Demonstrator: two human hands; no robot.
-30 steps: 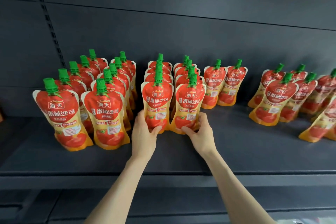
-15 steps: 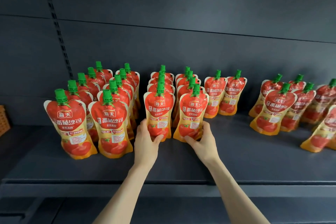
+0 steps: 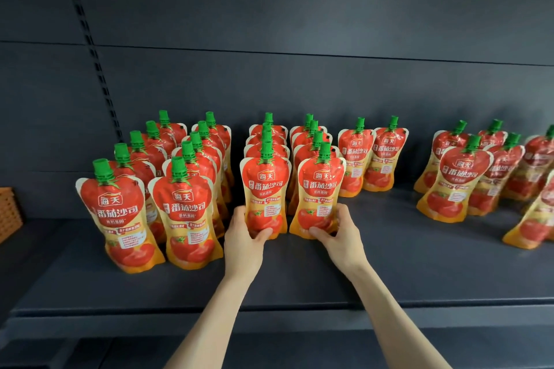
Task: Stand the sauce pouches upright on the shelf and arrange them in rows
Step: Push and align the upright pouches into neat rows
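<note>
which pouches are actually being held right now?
The two front pouches of the middle rows: the left hand grips one pouch, the right hand grips its neighbour. All others stand untouched.

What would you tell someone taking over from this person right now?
Left hand: gripping the base of the front red-and-yellow green-capped sauce pouch in the third row.
Right hand: gripping the front pouch of the fourth row beside it.
Done: four upright rows on the left of the dark grey metal shelf, plus an upright pair behind.
Left: the loose, leaning cluster of pouches at right needs straightening into rows.
</note>
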